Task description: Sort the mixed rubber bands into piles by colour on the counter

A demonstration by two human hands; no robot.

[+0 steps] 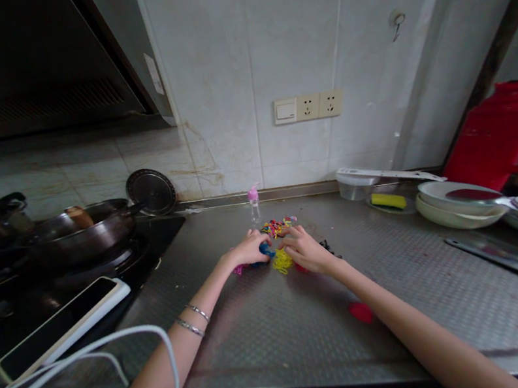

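My left hand (250, 249) is closed, its fingertips around a small bunch of blue rubber bands (265, 250). Opposite it, my right hand (304, 250) has its fingers bent and pinched together at the edge of a mixed pile of coloured rubber bands (274, 227); whatever is between the fingertips is too small to make out. Between the hands lies a heap of yellow rubber bands (281, 261). Pink bands (238, 269) show by my left hand. Red ones (300, 268) are partly hidden under my right hand, and black ones (328, 248) lie beyond it.
A small clear bottle with a pink top (254, 203) stands behind the pile. A red piece (361, 312) lies near my right forearm. Pans (82, 240) and a white device with cables (62, 326) are left; bowls (460, 207), a yellow sponge (388, 201) and a red flask (493, 138) are right.
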